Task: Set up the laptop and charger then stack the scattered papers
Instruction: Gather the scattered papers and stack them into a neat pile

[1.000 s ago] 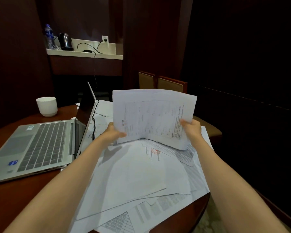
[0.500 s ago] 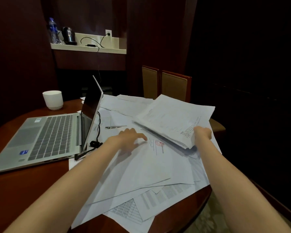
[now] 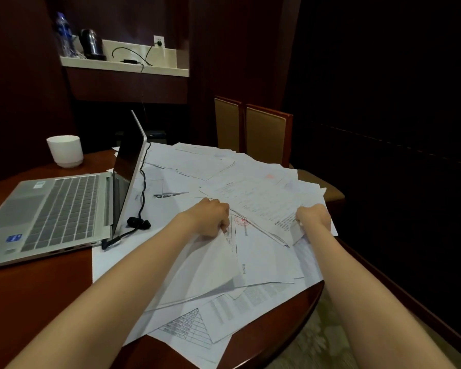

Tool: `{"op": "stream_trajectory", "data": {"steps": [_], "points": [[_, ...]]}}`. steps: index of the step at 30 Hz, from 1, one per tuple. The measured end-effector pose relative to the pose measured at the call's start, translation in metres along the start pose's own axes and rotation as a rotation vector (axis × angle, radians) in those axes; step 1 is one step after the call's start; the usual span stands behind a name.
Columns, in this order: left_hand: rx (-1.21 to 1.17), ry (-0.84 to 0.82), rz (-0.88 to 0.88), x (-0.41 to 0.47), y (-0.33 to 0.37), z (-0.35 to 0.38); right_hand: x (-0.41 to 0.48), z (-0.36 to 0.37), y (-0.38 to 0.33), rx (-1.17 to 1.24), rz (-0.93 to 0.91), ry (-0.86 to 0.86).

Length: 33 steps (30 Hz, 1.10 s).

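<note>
Scattered white papers (image 3: 197,166) cover the right half of the round wooden table (image 3: 37,288). My right hand (image 3: 313,217) grips the near edge of a gathered bundle of sheets (image 3: 261,198) lying low over the pile. My left hand (image 3: 210,217) pinches a loose sheet (image 3: 210,262) and lifts its corner off the pile. The silver laptop (image 3: 56,209) stands open at the left, its screen seen edge-on. A black charger cable (image 3: 141,198) runs down behind the screen to a plug (image 3: 109,242) at the laptop's side.
A white cup (image 3: 64,150) stands behind the laptop. Two wooden chairs (image 3: 266,134) face the table's far side. A wall shelf (image 3: 123,66) holds a kettle, a water bottle and the charger brick wired to a socket. Papers overhang the near table edge.
The bundle came down from upright in both hands to flat over the pile. My left hand let go of it and took hold of a loose sheet below.
</note>
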<state>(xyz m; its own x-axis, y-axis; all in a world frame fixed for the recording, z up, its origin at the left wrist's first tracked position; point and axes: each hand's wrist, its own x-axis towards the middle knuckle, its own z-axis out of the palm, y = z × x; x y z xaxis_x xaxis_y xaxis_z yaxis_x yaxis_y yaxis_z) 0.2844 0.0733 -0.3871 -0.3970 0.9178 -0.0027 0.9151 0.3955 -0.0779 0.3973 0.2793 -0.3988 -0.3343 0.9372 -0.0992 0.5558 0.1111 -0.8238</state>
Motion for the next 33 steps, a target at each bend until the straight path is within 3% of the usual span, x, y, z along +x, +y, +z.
{"op": "stream_trajectory", "data": {"steps": [4, 6, 8, 10, 13, 19, 21, 24, 30, 33], "points": [[-0.099, 0.064, -0.059, -0.007, -0.001, -0.008, -0.013, 0.004, -0.008, -0.256, -0.135, 0.227], [-0.221, 0.117, -0.124, -0.007, -0.003, -0.011, -0.017, 0.010, -0.012, -0.261, -0.261, 0.210], [-0.377, 0.167, -0.192, -0.005, -0.005, -0.014, -0.019, 0.015, -0.020, -0.107, -0.358, -0.073], [-0.474, 0.250, -0.259, 0.001, -0.005, -0.018, -0.030, 0.015, -0.028, 0.007, -0.391, -0.531], [-0.473, 0.397, -0.351, 0.012, 0.002, -0.027, -0.048, 0.012, -0.038, 0.045, -0.379, -1.046], [-0.300, 0.507, -0.486, 0.034, 0.009, -0.034, -0.054, -0.014, -0.024, 0.525, -0.232, -1.393], [-0.222, 0.514, -0.530, 0.039, 0.011, -0.033, -0.053, -0.021, -0.016, 0.528, -0.198, -1.345], [-0.186, 0.526, -0.551, 0.046, 0.018, -0.034, -0.052, -0.014, -0.015, 0.337, -0.224, -1.168], [-0.340, 0.544, -0.561, 0.051, 0.021, -0.036, -0.016, -0.005, -0.007, 0.547, -0.022, -0.450], [-0.580, 0.470, -0.661, 0.047, 0.016, -0.030, 0.011, -0.006, -0.001, 0.533, 0.053, -0.191]]}}
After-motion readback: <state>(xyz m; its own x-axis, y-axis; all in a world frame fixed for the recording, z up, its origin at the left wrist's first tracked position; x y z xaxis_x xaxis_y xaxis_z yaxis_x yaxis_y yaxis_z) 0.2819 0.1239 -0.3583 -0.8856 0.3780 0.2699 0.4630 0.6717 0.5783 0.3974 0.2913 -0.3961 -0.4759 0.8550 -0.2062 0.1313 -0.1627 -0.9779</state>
